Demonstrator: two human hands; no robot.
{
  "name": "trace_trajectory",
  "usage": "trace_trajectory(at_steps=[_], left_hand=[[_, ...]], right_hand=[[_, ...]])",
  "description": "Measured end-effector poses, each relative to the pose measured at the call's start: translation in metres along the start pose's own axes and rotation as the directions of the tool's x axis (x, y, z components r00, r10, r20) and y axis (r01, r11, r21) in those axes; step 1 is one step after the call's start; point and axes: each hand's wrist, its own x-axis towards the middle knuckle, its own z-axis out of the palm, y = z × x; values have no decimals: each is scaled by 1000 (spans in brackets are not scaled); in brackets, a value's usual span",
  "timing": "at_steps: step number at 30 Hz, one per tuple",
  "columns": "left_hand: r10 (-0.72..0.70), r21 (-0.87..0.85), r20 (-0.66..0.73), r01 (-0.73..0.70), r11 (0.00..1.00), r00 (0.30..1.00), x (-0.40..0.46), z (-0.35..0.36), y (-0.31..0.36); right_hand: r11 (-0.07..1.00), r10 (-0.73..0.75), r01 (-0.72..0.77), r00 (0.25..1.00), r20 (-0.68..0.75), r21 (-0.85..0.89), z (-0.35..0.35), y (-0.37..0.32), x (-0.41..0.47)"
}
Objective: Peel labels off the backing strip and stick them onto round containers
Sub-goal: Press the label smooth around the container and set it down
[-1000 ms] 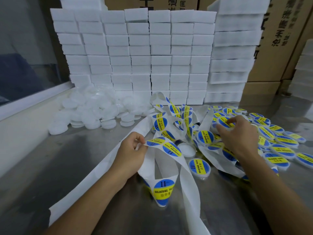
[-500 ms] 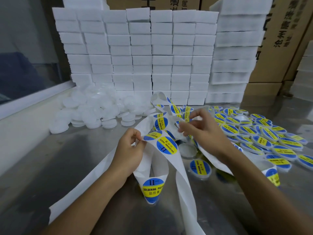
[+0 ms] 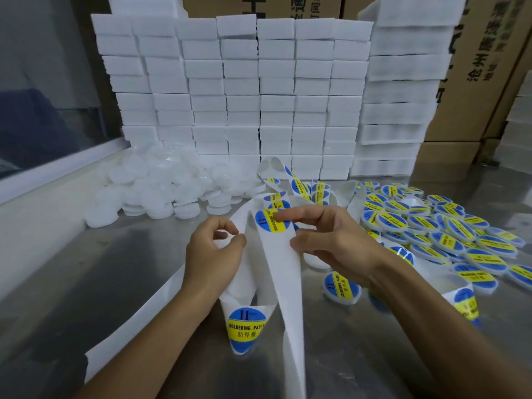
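A long white backing strip [image 3: 283, 272] loops across the steel table, carrying round blue-and-yellow labels. My left hand [image 3: 213, 254] pinches the strip's edge between thumb and fingers. My right hand [image 3: 331, 240] has its fingertips on a blue-and-yellow label [image 3: 266, 224] at the strip's top and its thumb on the strip below it. Another label [image 3: 244, 326] sits on a lower fold of the strip. One labelled round container [image 3: 341, 285] lies under my right wrist. Several labelled containers [image 3: 449, 234] are spread at the right.
A heap of plain white round containers [image 3: 149, 191] lies at the left back. White foam blocks [image 3: 244, 90] are stacked in a wall behind, with cardboard boxes [image 3: 483, 67] at the right. A window ledge [image 3: 57, 174] runs along the left.
My right hand came back from the labelled containers on the right to the strip and now touches a label. My left hand kept hold of the strip and raised it slightly.
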Motion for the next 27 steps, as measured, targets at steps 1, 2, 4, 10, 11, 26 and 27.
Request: trace_trajectory(at_steps=[1,2,4,10,11,26,27], left_hand=[[32,7,-22,-32,999,999,-1,-1,2],[61,-7,-25,-61,998,998,-2,-1,3],[94,-91,30,-91,992,995,-6,-2,7],[134,-213,277,-75,974,952,-15,3,12],[117,-226,269,-55,973,956,-14,4,11],[132,-217,241,-79,973,961,-11,7,5],[157,-202,248,-108,973,956,-11,8,5]], right_hand=[[1000,-12,12,1000,-5,-1,0,0,0],[1000,-22,22,1000,-12,-11,0,1,0],[998,-31,29,999,-42,-54,1,3,1],[984,-71,46,987,-144,-170,12,2,1],[983,-83,55,984,-154,-178,14,2,1],[704,-440,208,878,-188,-679,19,19,4],[649,-468,231,872,-142,-725,19,20,3]])
